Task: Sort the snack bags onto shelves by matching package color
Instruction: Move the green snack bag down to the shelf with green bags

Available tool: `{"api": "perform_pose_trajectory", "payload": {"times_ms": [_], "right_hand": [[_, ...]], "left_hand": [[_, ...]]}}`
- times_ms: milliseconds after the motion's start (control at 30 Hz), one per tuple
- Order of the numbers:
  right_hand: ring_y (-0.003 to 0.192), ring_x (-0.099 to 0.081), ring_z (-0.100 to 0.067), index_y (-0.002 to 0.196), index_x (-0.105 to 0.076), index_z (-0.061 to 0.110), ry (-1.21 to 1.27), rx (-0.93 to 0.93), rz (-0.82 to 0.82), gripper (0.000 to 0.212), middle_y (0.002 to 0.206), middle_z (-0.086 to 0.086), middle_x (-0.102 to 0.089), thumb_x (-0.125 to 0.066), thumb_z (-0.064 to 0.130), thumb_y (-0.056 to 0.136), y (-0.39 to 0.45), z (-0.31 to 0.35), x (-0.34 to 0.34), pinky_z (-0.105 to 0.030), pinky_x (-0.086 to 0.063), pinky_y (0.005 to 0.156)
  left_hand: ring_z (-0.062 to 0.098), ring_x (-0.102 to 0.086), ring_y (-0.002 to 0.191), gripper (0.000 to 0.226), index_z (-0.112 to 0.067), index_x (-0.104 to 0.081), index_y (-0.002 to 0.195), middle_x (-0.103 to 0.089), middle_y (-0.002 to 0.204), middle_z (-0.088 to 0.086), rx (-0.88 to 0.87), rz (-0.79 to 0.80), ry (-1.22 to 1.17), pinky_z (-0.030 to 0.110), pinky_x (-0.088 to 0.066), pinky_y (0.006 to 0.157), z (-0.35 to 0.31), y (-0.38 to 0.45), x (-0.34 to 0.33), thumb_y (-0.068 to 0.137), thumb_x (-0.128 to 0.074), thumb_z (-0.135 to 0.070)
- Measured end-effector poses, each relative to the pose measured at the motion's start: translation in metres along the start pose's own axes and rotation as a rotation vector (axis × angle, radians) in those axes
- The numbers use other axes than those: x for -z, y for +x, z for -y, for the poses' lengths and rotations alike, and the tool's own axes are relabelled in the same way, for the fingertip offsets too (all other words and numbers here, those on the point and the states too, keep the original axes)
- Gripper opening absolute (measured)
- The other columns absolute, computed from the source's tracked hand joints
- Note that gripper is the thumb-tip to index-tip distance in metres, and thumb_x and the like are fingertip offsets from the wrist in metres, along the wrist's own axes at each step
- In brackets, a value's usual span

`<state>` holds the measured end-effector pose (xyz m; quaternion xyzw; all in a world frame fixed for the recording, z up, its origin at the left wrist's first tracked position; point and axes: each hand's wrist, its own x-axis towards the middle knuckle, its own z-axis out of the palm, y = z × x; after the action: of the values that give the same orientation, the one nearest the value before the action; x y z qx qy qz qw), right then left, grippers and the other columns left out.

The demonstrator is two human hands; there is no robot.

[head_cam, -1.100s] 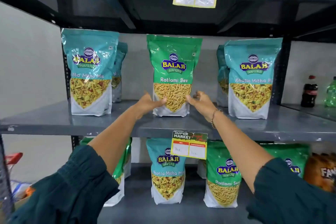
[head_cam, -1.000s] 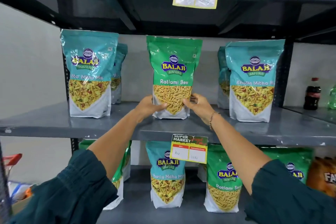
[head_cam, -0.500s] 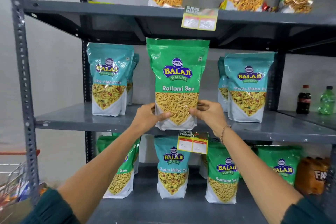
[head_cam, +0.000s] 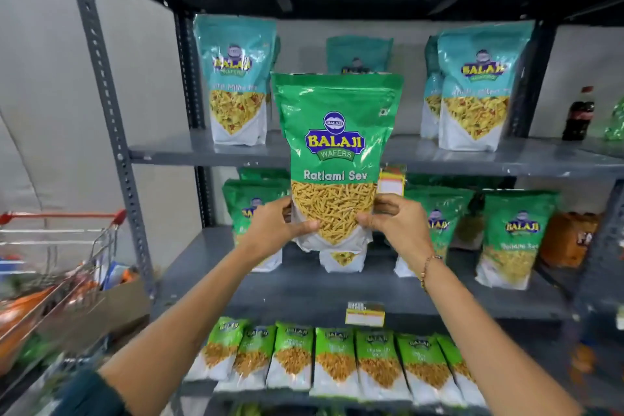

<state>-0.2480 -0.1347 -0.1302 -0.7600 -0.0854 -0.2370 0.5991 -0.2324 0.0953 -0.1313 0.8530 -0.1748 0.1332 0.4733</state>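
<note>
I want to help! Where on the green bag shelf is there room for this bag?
On the green shelf, bare room lies along the front edge and left of the leftmost green bag. The back row is crowded. Both hands hold the Ratlami Sev bag.

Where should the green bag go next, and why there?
Probably down onto the middle shelf. Both hands, left hand and right hand, hold the green Ratlami Sev bag in front of the rack. That shelf holds matching green bags; the shelf above holds teal bags.
</note>
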Motion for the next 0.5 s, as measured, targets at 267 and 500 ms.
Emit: {"api": "perform_pose_trajectory", "payload": {"times_ms": [267,500], "right_hand": [[0.068,-0.066,0.000,0.088,-0.064,0.009,0.031,-0.211,0.024,0.037,0.083,-0.003,-0.071,-0.083,0.002,0.057,-0.031,-0.076,-0.045,-0.011,-0.053,0.060],[0.074,-0.067,-0.017,0.092,-0.062,-0.001,0.053,-0.355,0.053,0.038,0.087,-0.013,-0.071,-0.080,-0.003,0.059,-0.017,-0.142,-0.096,-0.018,-0.057,0.067]], "left_hand": [[0.009,-0.060,0.090,0.062,-0.012,-0.057,0.115,-0.061,0.101,-0.008,0.180,0.068,-0.032,0.024,-0.044,0.090,0.058,-0.028,-0.020,0.060,-0.085,-0.021],[0.027,-0.053,0.114,0.082,-0.006,-0.043,0.126,-0.059,0.122,0.010,0.393,0.094,0.012,0.032,-0.041,0.095,0.125,-0.006,-0.037,0.059,-0.086,-0.024]]}}
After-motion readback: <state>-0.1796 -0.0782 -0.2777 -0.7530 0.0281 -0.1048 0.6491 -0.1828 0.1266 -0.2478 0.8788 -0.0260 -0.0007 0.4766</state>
